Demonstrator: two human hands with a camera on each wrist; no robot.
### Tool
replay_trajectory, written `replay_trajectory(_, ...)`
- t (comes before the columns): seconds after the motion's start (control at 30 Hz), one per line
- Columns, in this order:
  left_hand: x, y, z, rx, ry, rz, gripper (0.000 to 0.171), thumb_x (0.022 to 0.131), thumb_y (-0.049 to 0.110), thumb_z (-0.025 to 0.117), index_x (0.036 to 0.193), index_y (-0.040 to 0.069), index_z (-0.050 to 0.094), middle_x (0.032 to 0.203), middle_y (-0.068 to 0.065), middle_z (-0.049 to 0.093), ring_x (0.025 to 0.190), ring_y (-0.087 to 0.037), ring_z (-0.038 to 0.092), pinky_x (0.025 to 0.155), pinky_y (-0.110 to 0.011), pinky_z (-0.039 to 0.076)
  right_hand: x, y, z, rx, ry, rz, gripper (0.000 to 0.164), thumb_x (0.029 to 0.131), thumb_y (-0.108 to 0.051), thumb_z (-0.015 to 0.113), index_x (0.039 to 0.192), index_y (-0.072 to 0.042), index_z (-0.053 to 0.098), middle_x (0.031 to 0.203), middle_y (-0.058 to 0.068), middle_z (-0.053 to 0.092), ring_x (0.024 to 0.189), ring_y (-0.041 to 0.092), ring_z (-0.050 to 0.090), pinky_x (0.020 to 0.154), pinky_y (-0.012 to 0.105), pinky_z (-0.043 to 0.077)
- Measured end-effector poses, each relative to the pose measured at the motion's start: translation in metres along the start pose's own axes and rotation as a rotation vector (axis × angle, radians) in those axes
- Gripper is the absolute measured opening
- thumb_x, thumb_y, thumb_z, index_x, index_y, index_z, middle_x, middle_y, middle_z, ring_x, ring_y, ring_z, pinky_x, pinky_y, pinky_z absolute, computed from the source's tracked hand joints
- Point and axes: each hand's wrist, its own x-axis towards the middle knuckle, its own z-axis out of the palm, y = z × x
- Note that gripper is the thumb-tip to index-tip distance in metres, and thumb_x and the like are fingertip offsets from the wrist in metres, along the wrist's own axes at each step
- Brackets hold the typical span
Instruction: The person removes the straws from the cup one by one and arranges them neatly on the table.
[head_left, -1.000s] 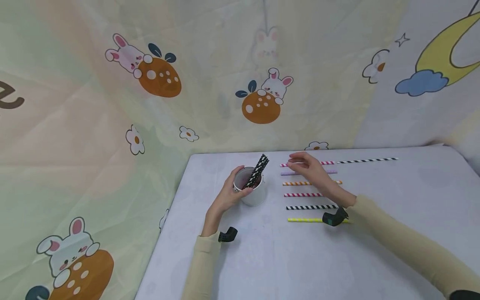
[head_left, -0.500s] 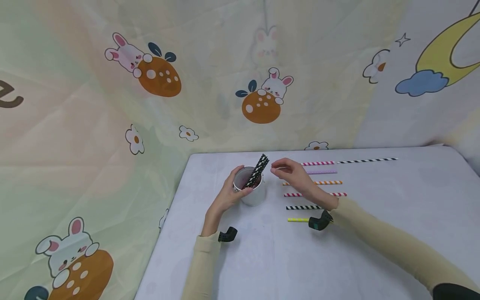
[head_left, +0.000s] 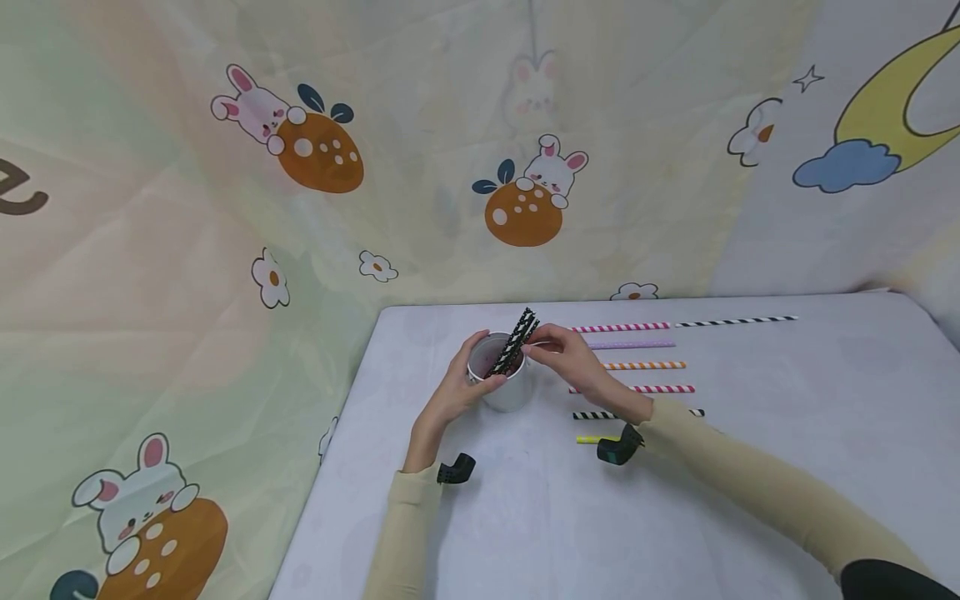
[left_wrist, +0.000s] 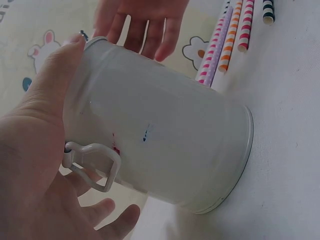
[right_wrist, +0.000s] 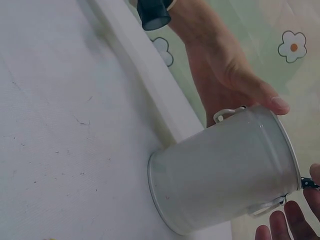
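My left hand (head_left: 459, 385) holds a white metal bucket (left_wrist: 160, 125) by its upper side, thumb along the rim and fingers round the far side. The bucket stands on the table, with small wire handle loops on its sides. Several black paper straws with white marks (head_left: 514, 340) lean out of its mouth to the right. At their upper part is my right hand (head_left: 570, 358), its thumb and forefinger pinching at a black straw (right_wrist: 309, 183) beside the rim. The other right fingers (right_wrist: 278, 225) extend near the bucket. The bucket's inside is mostly hidden.
To the right lie paper straws in rows: pink-striped (head_left: 622, 327), lilac (head_left: 633, 344), orange-striped (head_left: 652, 365), red-striped (head_left: 663, 389), black-striped (head_left: 596, 415) and yellow (head_left: 596, 439). Another black-striped straw (head_left: 738, 321) lies at the back right. A printed curtain (head_left: 420, 167) hangs behind the table.
My right hand has moved left from above the rows of straws to the black straws in the bucket. My left hand and the bucket have stayed in place.
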Motion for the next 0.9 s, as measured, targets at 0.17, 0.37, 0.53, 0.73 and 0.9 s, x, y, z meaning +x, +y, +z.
replay_trajectory(0.17, 0.0, -0.001, 0.0, -0.003, -0.001, 0.002, 0.087, 0.085, 0.039, 0.079, 0.156, 0.029, 0.029, 0.149, -0.004, 0.047, 0.138, -0.025, 0.044, 0.116, -0.054, 0.03, 0.0, -0.001, 0.002, -0.016, 0.006, 0.007, 0.026, 0.096, -0.028, 0.069, 0.116, -0.012, 0.065, 0.124, 0.008, 0.065, 0.123, 0.029, 0.061, 0.105, 0.053, 0.046)
replay_trajectory(0.37, 0.0, 0.0, 0.001, -0.001, 0.0, -0.009, 0.085, 0.086, 0.036, 0.078, 0.156, 0.032, 0.029, 0.15, -0.003, 0.047, 0.138, -0.023, 0.044, 0.116, -0.053, 0.031, 0.0, -0.001, 0.004, 0.001, 0.01, -0.006, 0.028, 0.096, -0.026, 0.069, 0.116, -0.007, 0.065, 0.124, 0.011, 0.065, 0.123, 0.031, 0.061, 0.104, 0.054, 0.046)
replay_trajectory(0.53, 0.0, 0.0, 0.001, -0.006, -0.001, -0.007, 0.085, 0.086, 0.037, 0.078, 0.156, 0.033, 0.028, 0.151, -0.004, 0.046, 0.139, -0.025, 0.043, 0.116, -0.055, 0.03, 0.0, 0.0, 0.005, 0.0, 0.016, 0.001, 0.031, 0.096, -0.026, 0.069, 0.12, -0.005, 0.065, 0.127, 0.014, 0.065, 0.127, 0.033, 0.058, 0.108, 0.057, 0.042)
replay_trajectory(0.73, -0.001, 0.0, 0.001, -0.008, -0.006, -0.011, 0.087, 0.085, 0.041, 0.078, 0.156, 0.033, 0.028, 0.151, -0.005, 0.045, 0.139, -0.025, 0.042, 0.116, -0.056, 0.03, 0.002, 0.0, 0.009, 0.004, 0.022, 0.014, 0.032, 0.098, -0.018, 0.066, 0.123, 0.002, 0.062, 0.129, 0.021, 0.063, 0.13, 0.039, 0.055, 0.111, 0.061, 0.037)
replay_trajectory(0.9, -0.001, 0.001, 0.0, -0.017, -0.007, -0.012, 0.087, 0.085, 0.042, 0.079, 0.156, 0.033, 0.028, 0.151, -0.005, 0.045, 0.139, -0.025, 0.042, 0.116, -0.056, 0.03, 0.002, 0.002, 0.012, 0.018, 0.059, -0.029, 0.03, 0.097, -0.016, 0.068, 0.12, 0.002, 0.064, 0.124, 0.021, 0.065, 0.126, 0.039, 0.058, 0.108, 0.059, 0.04)
